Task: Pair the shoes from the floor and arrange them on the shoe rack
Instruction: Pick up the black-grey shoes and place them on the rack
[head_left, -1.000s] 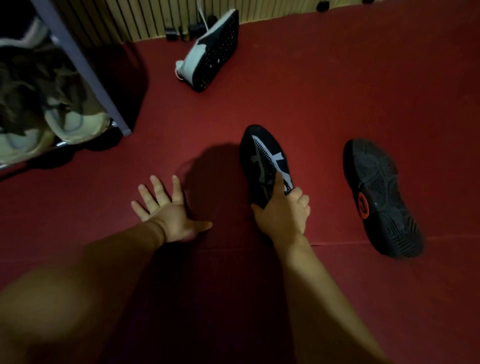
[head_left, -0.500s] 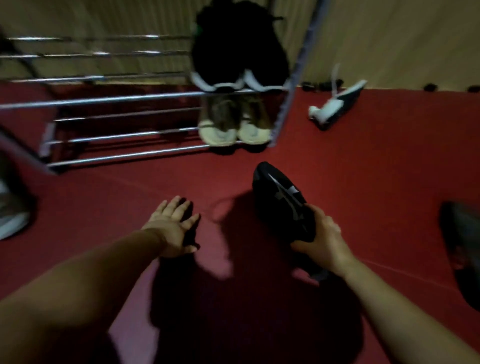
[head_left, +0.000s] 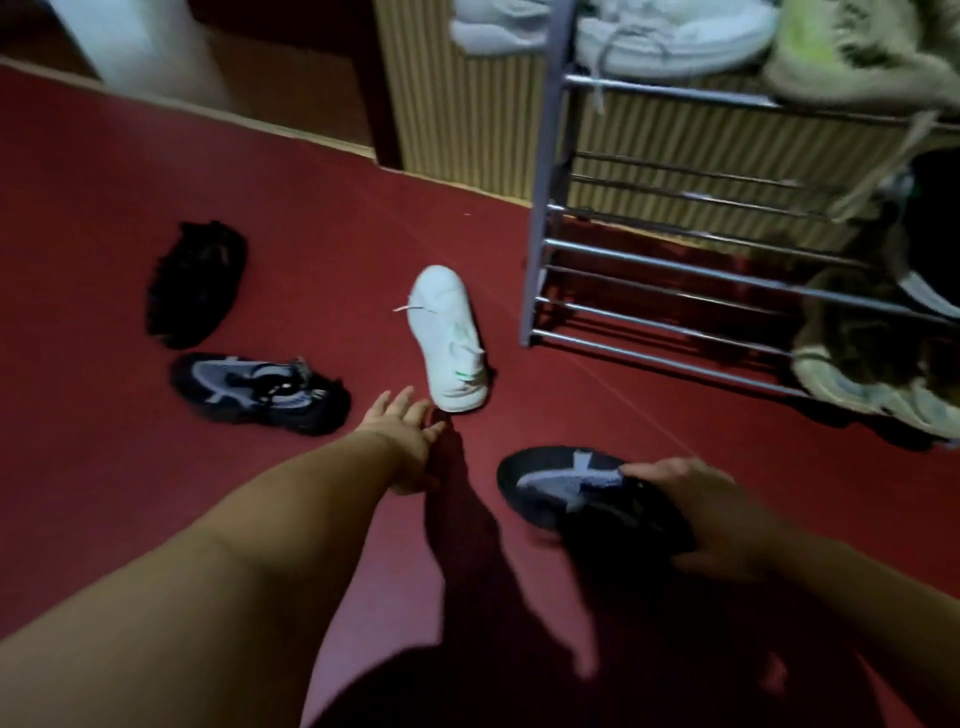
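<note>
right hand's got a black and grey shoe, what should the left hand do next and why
Probably swing the left hand leftward and grip the black and grey shoe lying there. Its grey straps look like those on the held shoe in the right hand, so it seems to be the mate. The white shoe beside the open left hand does not match.

ribbed beige wall panel (head_left: 457, 119), dark post (head_left: 376, 88) just beside
</note>
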